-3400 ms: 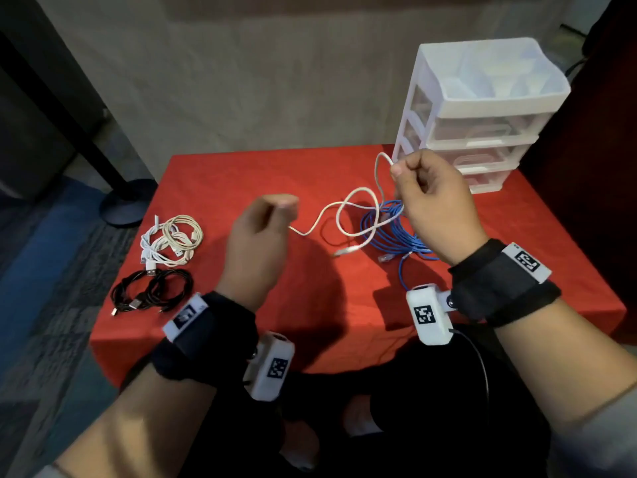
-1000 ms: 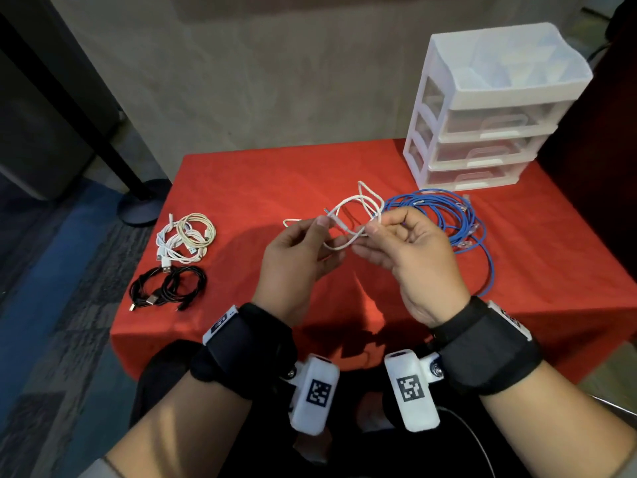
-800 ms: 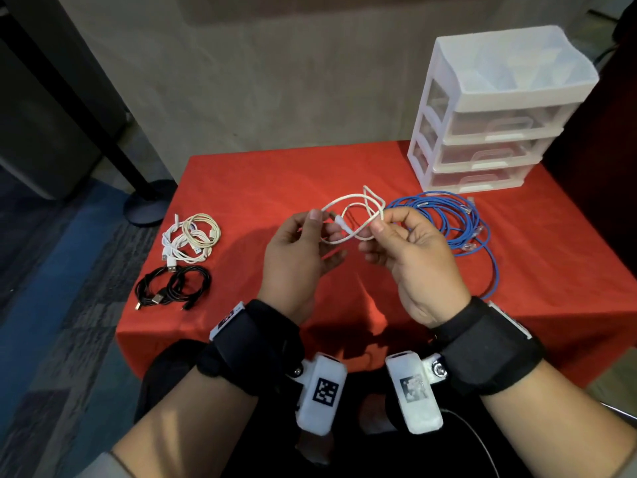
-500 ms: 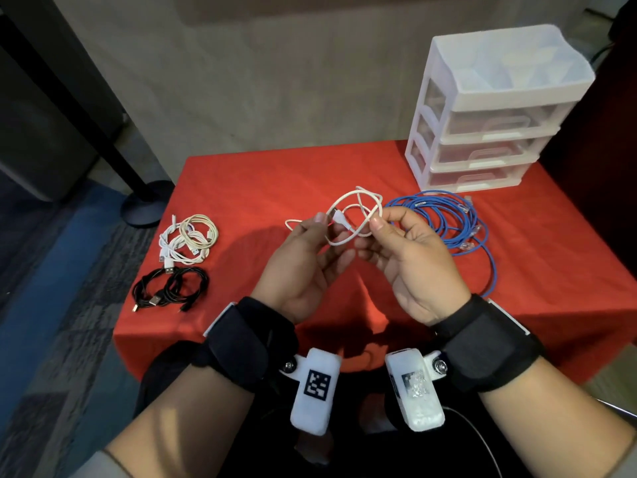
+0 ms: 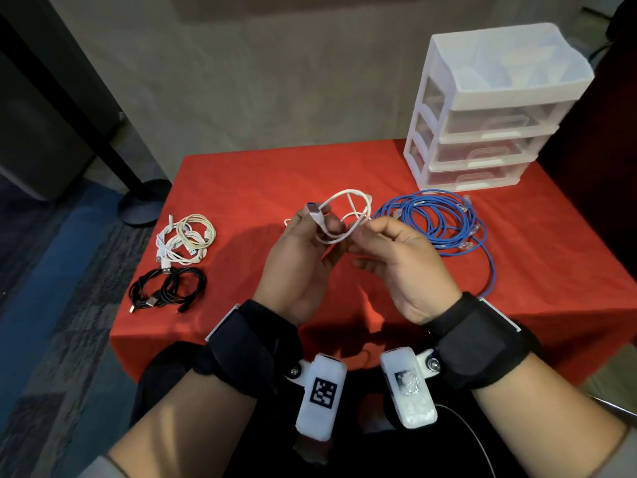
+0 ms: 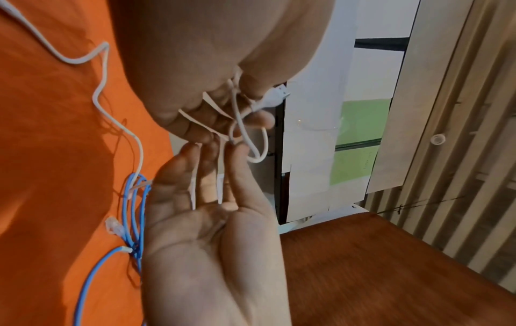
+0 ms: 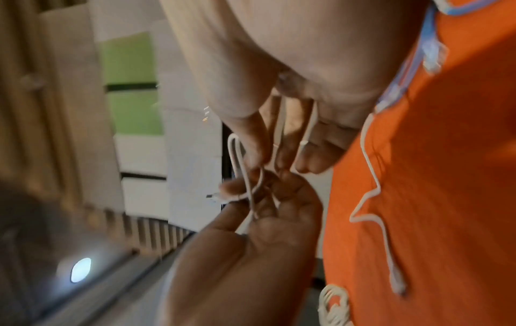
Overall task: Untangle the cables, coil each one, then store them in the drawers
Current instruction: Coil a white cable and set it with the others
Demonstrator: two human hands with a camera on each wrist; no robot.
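since a second ago you've tightened the white usb cable into small loops at frame centre and its plug now stands up, so coiling is nearly done. your left hand pinches the plug, pointing to the upper left; your right hand pinches the loops, whose long axis runs left-right.
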